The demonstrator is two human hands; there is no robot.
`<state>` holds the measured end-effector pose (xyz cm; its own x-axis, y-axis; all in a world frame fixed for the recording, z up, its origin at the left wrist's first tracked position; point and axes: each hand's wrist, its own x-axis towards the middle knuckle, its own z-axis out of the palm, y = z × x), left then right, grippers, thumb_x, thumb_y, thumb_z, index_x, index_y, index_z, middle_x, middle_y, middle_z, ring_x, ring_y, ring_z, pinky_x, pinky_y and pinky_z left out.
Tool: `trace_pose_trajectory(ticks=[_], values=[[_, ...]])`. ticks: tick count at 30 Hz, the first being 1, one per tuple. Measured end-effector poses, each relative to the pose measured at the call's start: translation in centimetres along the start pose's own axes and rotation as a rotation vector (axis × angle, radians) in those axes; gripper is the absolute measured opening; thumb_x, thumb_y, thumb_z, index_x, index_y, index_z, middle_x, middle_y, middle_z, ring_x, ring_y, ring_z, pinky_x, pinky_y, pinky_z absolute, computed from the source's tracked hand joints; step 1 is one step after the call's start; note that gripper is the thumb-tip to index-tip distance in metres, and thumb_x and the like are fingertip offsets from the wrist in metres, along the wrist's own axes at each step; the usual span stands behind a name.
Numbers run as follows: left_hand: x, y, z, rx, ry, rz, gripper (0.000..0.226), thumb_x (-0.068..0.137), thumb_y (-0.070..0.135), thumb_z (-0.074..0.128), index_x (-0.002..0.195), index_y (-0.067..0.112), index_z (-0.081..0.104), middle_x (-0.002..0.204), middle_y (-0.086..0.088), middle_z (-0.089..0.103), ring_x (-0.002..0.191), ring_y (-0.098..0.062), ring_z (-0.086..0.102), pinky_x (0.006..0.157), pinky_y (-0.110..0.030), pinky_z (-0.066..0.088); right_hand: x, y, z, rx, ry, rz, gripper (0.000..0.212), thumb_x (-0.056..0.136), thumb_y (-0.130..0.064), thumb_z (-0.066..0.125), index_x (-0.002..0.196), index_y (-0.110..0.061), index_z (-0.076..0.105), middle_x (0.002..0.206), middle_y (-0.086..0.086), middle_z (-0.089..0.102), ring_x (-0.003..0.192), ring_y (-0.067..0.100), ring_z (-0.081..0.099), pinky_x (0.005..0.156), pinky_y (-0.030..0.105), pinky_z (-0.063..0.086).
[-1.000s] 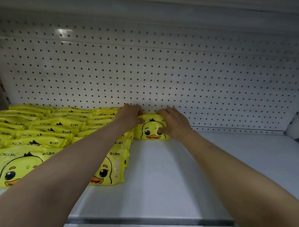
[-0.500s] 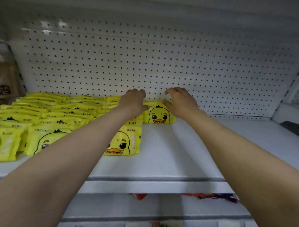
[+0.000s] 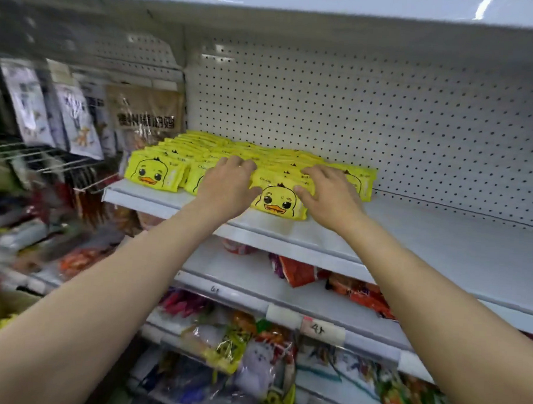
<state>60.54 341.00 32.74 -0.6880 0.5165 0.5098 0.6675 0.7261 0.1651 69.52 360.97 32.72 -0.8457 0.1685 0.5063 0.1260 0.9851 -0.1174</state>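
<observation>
The front duck pack [image 3: 278, 200] is flanked on the shelf [image 3: 441, 237]. The left hand [image 3: 228, 183] is laid at its nine o'clock and the right hand [image 3: 331, 191] at three, both with fingers spread and nothing pinched. Its long axis runs left-right, and both hands are judged equally near.

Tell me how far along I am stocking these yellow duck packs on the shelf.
Done: yellow duck packs lie in rows on the left of the shelf. In hand: the left hand and right hand, fingers spread, flank the front pack. Left: the right part is bare, so roughly half seems unfilled.
</observation>
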Motion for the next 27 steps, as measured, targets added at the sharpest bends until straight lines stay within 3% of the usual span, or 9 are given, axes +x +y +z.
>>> trace_pose_trajectory(ticks=[16,27], values=[[-19.1,-16.0,-9.6,0.200,-0.030,-0.371,0.049,0.090,0.045,0.058,0.130,0.019,0.050,0.128,-0.009,0.052,0.117,-0.033,0.048,0.092,-0.048,0.048,-2.5,-24.5,6.3,0.278,-0.234,-0.342,0.052,0.097,-0.050,0.047,0.143,-0.026,0.042,0.152,0.001,0.036,0.141,0.025,0.027,0.112,0.043,0.033],[-23.5,-37.0,-7.7,0.217,-0.094,-0.529,0.045,0.089,0.045,0.057,0.126,0.018,0.052,0.123,-0.009,0.055,0.118,-0.032,0.048,0.091,-0.046,0.047,2.6,-43.2,19.3,0.284,-0.454,-0.467,0.055,0.098,-0.050,0.045,0.146,-0.026,0.036,0.153,-0.001,0.035,0.140,0.023,0.033,0.110,0.040,0.035]])
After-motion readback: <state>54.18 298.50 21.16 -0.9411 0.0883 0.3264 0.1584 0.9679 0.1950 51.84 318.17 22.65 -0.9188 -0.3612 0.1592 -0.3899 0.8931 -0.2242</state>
